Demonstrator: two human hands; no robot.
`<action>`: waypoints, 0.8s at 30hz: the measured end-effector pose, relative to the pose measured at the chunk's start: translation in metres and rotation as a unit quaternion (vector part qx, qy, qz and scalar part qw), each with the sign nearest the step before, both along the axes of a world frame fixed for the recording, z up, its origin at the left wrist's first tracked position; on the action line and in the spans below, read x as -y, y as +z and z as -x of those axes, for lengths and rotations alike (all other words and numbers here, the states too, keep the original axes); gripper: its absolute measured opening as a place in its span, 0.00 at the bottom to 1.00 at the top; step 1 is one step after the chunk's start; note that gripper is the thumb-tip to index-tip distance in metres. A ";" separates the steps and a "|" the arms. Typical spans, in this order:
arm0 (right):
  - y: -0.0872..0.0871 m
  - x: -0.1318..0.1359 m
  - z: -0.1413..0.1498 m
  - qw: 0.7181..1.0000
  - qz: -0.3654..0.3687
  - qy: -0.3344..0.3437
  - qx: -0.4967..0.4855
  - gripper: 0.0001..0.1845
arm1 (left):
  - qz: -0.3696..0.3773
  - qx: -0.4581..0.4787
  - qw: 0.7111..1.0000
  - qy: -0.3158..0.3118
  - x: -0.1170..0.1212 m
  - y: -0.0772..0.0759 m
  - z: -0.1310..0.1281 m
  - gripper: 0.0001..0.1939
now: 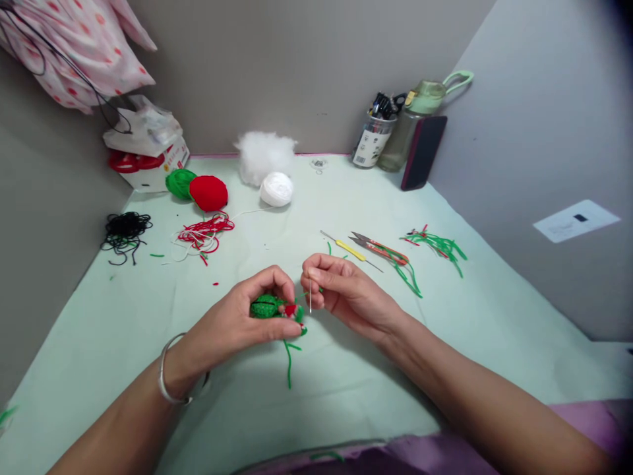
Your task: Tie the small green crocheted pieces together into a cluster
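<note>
My left hand (254, 307) is closed around a small crocheted piece (266, 306), mostly green with red and white parts at its right end. Part of it is hidden by my fingers. Loose green yarn ends hang below it onto the table. Just to the right, my right hand (341, 287) pinches a thin sewing needle (310, 298) between thumb and forefinger, its tip hanging downward. A strand of green yarn shows between the two hands. Beyond my right hand lie a yellow-handled crochet hook (350, 250) and orange thread snips (380, 249).
Yarn balls in green (180, 184), red (208, 192) and white (277, 190) sit at the back, by white stuffing (266, 157). Black yarn (127, 227) and red scraps (208, 231) lie left, green scraps (440, 244) right. A bottle (403, 135), pen cup (372, 140) and phone (424, 153) stand back right.
</note>
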State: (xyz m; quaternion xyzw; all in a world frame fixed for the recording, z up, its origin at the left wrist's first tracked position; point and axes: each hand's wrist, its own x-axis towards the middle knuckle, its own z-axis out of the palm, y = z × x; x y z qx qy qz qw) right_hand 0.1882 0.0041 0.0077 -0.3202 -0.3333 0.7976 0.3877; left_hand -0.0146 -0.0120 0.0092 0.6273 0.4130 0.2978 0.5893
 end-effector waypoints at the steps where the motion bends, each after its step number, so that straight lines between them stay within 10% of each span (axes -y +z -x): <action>1: 0.000 0.000 0.000 1.000 -0.001 0.000 0.000 0.12 | -0.002 -0.002 1.000 0.007 0.000 0.001 0.000 0.10; 11: 0.001 0.006 0.004 0.993 -0.110 -0.005 0.052 0.10 | 0.038 0.006 0.999 0.000 0.000 -0.008 -0.006 0.07; 24: -0.005 0.004 0.004 1.000 -0.024 0.008 -0.001 0.10 | 0.091 0.077 0.992 -0.046 -0.002 -0.013 0.000 0.05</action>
